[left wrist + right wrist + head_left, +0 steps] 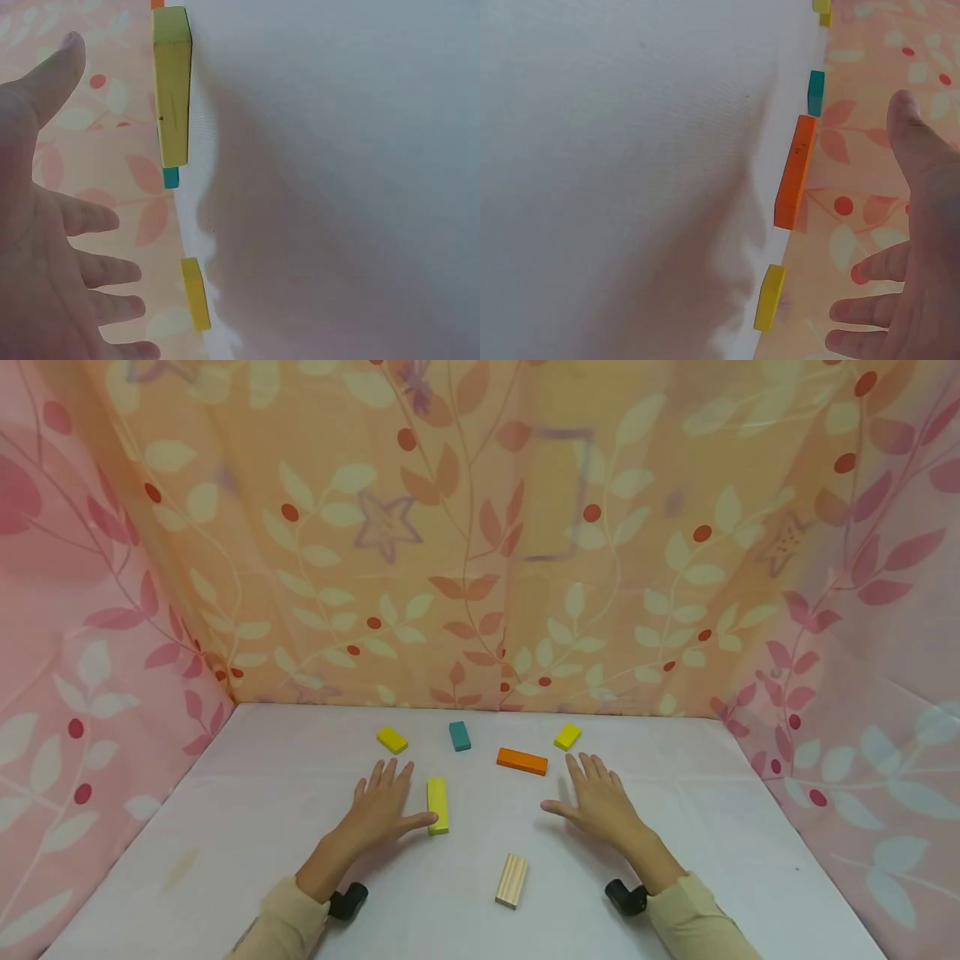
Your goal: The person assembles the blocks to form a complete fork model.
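Both hands lie flat, palms down, on a white table [262, 827]. My left hand [384, 806] has straight spread fingers; its thumb tip touches a long yellow block [437, 805] [171, 82]. My right hand [592, 800] [911, 247] rests open just right of centre, a little below an orange block [522, 761] [795, 172]. Farther back lie a small yellow block [392, 739] [195, 294], a teal block [460, 736] [816, 91] and another small yellow block [567, 736] [769, 298]. A pale ridged wooden block [512, 880] sits between my wrists.
Leaf-patterned pink and orange cloth walls [480, 543] close in the table at the back and on both sides. A black wrist camera [348, 900] is strapped on each forearm, the right one [626, 897] near my cream sleeve.
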`<state>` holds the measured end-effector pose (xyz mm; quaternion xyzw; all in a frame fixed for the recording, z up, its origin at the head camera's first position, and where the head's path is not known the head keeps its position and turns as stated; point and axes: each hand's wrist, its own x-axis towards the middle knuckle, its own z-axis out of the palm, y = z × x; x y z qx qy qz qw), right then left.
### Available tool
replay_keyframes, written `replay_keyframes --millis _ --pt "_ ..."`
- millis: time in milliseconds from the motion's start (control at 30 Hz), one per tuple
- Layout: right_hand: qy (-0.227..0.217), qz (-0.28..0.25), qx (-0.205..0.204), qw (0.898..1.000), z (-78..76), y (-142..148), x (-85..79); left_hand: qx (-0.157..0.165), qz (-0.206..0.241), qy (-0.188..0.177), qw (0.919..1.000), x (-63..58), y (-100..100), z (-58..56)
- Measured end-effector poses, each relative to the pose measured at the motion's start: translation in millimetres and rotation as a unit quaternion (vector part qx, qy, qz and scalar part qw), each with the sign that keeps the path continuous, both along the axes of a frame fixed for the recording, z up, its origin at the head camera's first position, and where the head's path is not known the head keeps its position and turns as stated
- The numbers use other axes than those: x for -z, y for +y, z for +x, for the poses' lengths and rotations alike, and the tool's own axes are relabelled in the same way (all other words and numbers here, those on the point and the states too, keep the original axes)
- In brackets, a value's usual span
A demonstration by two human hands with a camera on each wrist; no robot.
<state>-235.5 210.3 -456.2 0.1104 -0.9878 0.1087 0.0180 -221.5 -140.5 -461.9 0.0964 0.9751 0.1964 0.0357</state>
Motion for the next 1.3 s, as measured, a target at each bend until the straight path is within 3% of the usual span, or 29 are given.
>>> replay_keyframes --millis 367,767,1067,1300 --pt "0.002 -0.01 -0.026 1.0 -14.8 -6.3 0.9 0.017 0.006 -0.022 0.9996 -2.6 5.9 -6.6" --pt "-0.021 -0.041 -0.041 0.998 -28.7 -12.9 0.2 0.067 0.019 0.002 0.9976 2.8 9.8 -14.3" --pt "-0.041 -0.061 -0.046 0.996 -39.1 -18.8 1.4 0.059 0.042 -0.029 0.997 2.3 16.5 -18.9" --pt "-0.038 -0.062 -0.073 0.995 -48.0 -22.9 2.1 0.059 0.054 -0.057 0.9951 0.0 18.9 -21.1"
